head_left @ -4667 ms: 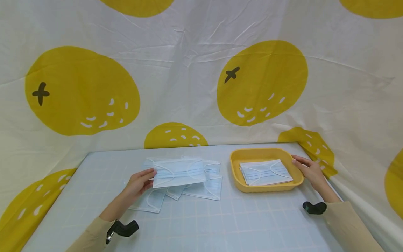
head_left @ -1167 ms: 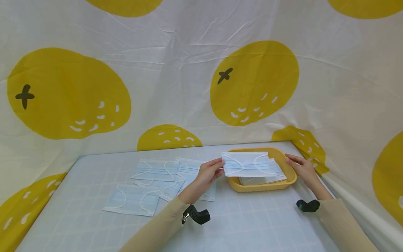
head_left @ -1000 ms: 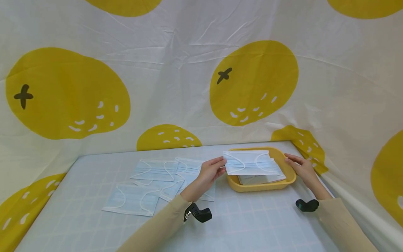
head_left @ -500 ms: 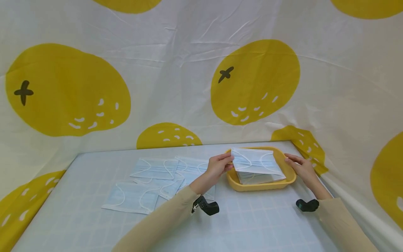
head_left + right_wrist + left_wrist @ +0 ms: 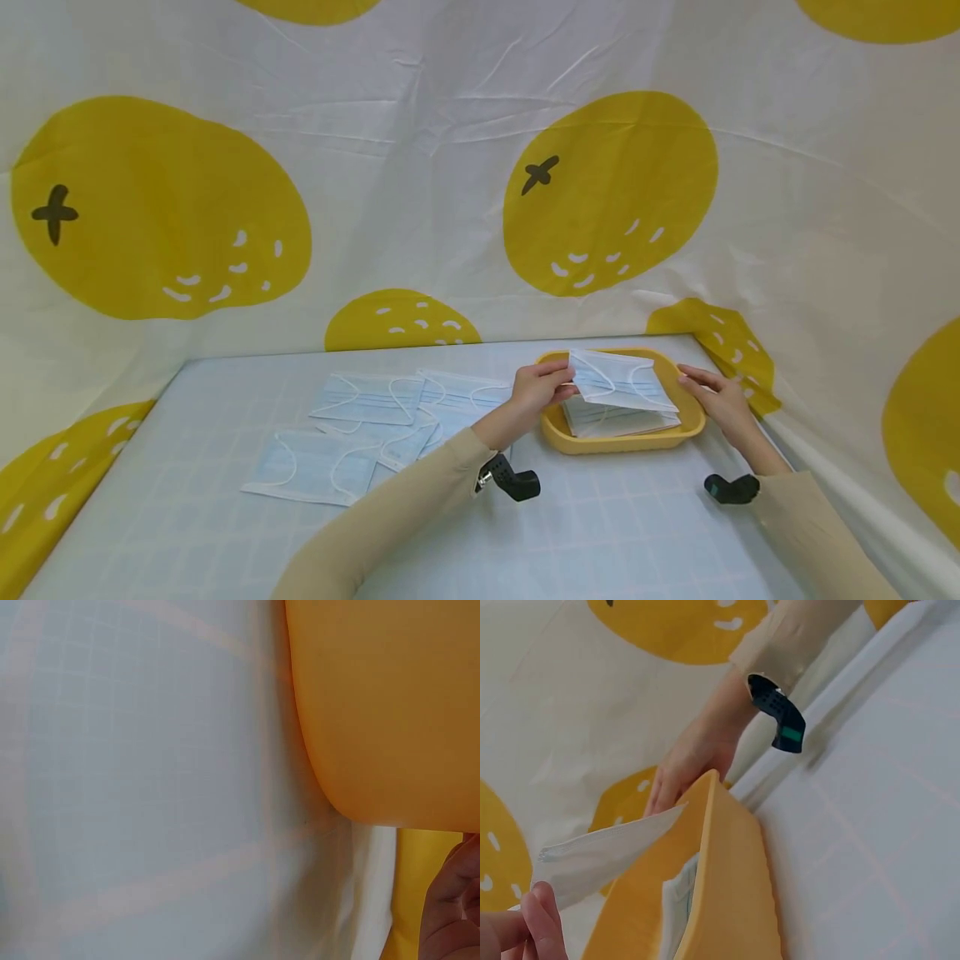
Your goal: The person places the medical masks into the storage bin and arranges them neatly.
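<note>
My left hand [image 5: 538,393] pinches the left edge of a pale blue face mask [image 5: 615,379] with white ear loops. This mask slants over the yellow tray [image 5: 553,437], its left edge raised and its right edge low over more masks. Beneath it a stack of masks [image 5: 611,423] lies in the tray. In the left wrist view the held mask [image 5: 604,855] leans between my fingertips and the tray's far end. My right hand [image 5: 729,408] rests with extended fingers on the tray's right rim; in the right wrist view its fingers [image 5: 454,900] are partly cut off beside the tray wall.
Several loose masks [image 5: 367,400] lie overlapping on the left of the table, one [image 5: 311,468] nearer the front. A pale checked cloth [image 5: 600,525] covers the table. A white curtain [image 5: 420,192] printed with yellow fruit hangs behind and at the sides.
My left hand lifted a mask from the loose pile and carried it right, over the tray. Lately it moved a little farther right. My right hand has stayed at the tray's rim.
</note>
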`<state>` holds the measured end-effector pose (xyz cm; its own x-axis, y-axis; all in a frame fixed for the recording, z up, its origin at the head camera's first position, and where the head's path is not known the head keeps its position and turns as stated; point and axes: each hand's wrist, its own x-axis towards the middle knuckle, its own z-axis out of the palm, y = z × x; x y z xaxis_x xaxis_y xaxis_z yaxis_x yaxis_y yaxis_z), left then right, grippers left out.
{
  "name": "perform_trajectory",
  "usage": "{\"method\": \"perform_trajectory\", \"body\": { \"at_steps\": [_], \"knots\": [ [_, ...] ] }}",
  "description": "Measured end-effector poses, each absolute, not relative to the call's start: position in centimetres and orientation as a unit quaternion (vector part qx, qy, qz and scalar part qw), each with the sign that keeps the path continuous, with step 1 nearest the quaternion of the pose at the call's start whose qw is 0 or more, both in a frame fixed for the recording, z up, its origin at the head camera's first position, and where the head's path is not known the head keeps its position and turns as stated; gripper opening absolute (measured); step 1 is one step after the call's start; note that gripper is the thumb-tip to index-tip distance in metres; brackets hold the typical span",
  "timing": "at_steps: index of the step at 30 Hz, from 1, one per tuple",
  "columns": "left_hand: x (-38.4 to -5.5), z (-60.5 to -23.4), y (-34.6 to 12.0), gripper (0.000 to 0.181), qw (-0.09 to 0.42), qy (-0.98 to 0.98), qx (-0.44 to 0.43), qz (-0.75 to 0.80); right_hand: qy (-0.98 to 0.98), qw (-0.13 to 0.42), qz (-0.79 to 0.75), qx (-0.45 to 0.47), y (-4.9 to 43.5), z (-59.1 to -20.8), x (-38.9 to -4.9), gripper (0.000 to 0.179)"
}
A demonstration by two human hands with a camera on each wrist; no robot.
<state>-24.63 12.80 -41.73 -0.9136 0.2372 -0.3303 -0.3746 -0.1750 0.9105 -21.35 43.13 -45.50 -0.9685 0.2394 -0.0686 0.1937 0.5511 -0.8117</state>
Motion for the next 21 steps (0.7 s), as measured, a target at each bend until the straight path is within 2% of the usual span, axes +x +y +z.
{"method": "perform_trajectory", "body": {
  "at_steps": [11,21],
  "knots": [
    [-24.9,-42.1,13.8,0.028,0.206,0.636,-0.041,0.743,-0.870,0.030,0.473,-0.137,43.6,-46.1,-21.7,0.060],
    [-24.8,-42.2,14.9,0.028,0.209,0.642,-0.048,0.736,-0.865,0.032,0.477,-0.151,44.6,-47.7,-22.5,0.069]
  ]
}}
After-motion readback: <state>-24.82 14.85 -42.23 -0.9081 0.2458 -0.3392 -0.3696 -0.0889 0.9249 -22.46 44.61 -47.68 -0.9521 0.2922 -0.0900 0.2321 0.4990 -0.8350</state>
